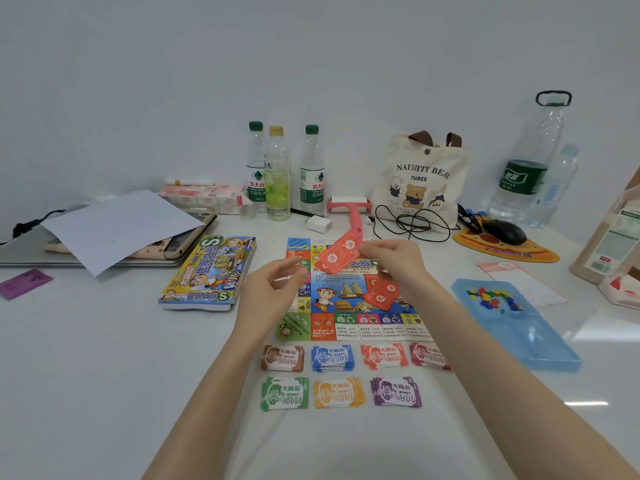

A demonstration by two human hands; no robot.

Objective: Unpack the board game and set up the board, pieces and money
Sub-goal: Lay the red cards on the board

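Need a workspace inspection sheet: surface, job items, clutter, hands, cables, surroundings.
Surface: glossy white table, partly covered.
Job's things: colourful game board unfolded; loose red cards on it; seven paper money stacks before it; illustrated game box left; blue plastic tray holding coloured pieces right.
Clutter: clear plastic bottles, cream bear tote bag, black mouse, white paper sheet.
Hands: right hand pinches one red card above board; left hand curled beside it, contact unclear.
Cables: black cable looped beside tote.
Surroundings: white wall.
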